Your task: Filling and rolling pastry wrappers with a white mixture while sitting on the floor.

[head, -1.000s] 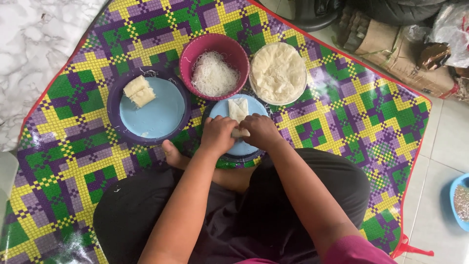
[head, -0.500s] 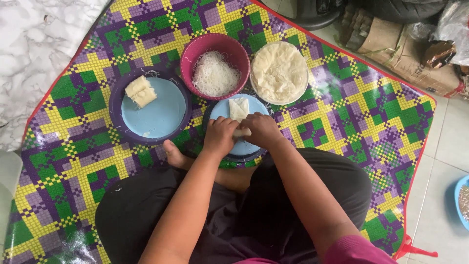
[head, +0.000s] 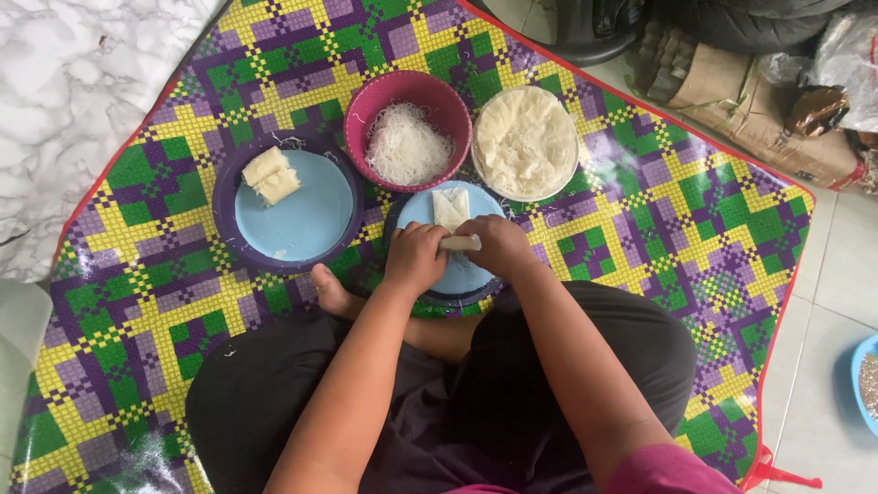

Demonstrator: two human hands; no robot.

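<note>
- Head view is showing a thin white wrapper [head: 453,220] lying on a small blue plate [head: 416,209], its near end rolled into a tube.
- Both hands are pinching that roll: left hand [head: 413,259] curled on one end, right hand [head: 498,245] curled on the other, fingertips nearly meeting.
- Just beyond, a pink bowl of white vermicelli [head: 408,137] is touching a white bowl of stacked wrappers [head: 526,142].
- To the left, a larger blue plate [head: 306,215] is carrying finished rolls [head: 271,176] near its far rim, the rest bare.
- A chequered plastic mat [head: 677,220] is leaving open room on the right, up to its red edge.
- Crumpled brown cardboard packaging [head: 750,110] is sitting beyond the far right edge.
</note>
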